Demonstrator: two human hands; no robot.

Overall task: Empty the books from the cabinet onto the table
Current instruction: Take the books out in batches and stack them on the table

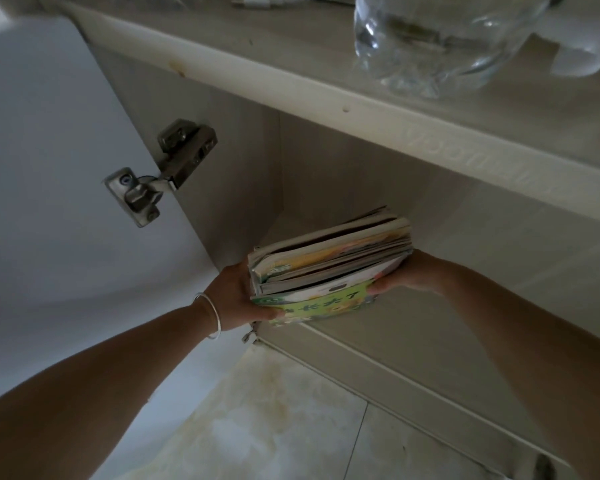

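Both hands are clamped on a stack of books (329, 258), one at each end, and the stack sits between them at the mouth of the open cabinet (361, 174), just above its bottom front edge. The left hand (238, 296) wraps the near-left corner, thumb lying across the top cover and the fingers tucked underneath out of sight. The right hand (400, 275) takes the opposite end, thumb on the cover's edge, the rest hidden behind the books.

The stack is thin paperbacks, a good dozen or so, their edges uneven and a little splayed at the end away from the left hand. The cover under both thumbs is bright green with yellow characters on it; above it, bands of white, yellow and orange show along the edges.

A silver bangle (210, 315) rings the left wrist. Out beyond the left hand the white cabinet door (49, 168) stands open on a metal hinge (163, 171). Above the grip, a clear glass bowl (440, 36) sits on the cabinet's top.
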